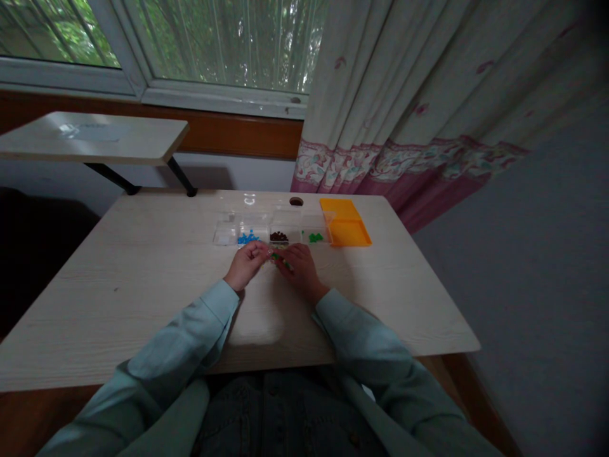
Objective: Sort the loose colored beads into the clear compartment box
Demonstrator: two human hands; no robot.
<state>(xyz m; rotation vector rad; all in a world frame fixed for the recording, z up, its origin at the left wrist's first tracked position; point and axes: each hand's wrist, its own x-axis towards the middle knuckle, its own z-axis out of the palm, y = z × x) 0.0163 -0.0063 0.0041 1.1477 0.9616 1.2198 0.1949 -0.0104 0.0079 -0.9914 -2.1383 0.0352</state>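
Above the middle of the desk, my left hand (245, 263) and my right hand (303, 270) nearly meet, fingers closed in pinches. Between the fingertips is a small piece with green and pale, shiny parts (276, 256); its kind is too small to make out. Just beyond the hands lies a clear plastic compartment box (225, 236). Small blue pieces (248, 237) fill part of one compartment, dark brown pieces (278, 237) another, and a few green pieces (314, 237) the one at the right. My fingers partly hide the box's near edge.
An orange two-part tray (349, 223) lies right of the clear box. Behind them is a round hole (296, 201) in the pale wooden desk (157, 279). A raised shelf (109, 136) stands at the back left; a curtain (404, 108) hangs at the back right.
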